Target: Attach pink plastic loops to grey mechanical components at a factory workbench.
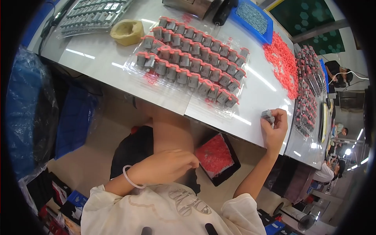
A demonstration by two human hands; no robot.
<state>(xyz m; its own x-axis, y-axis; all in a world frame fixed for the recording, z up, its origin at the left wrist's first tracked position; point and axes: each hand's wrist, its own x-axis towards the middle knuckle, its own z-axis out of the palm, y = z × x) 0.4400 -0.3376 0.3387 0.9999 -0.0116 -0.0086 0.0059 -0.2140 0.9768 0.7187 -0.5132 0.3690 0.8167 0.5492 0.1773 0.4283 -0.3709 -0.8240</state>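
Observation:
My right hand [275, 129] rests on the white table's [105, 62] front edge and grips a small grey part [268, 116] between thumb and fingers. My left hand [168, 166], with a white bangle on the wrist, lies curled on my lap next to a black tray of small red pieces [217, 158]; whether it holds anything is hidden. A clear plastic tray [192, 58] on the table holds rows of several grey parts with red caps.
A heap of loose red caps [282, 62] lies at the right, beside more trays of grey parts [307, 94]. At the back stand a blue bin of screws [252, 17], a yellow sponge [127, 31] and another parts tray [92, 15]. Blue bags [31, 109] sit at my left.

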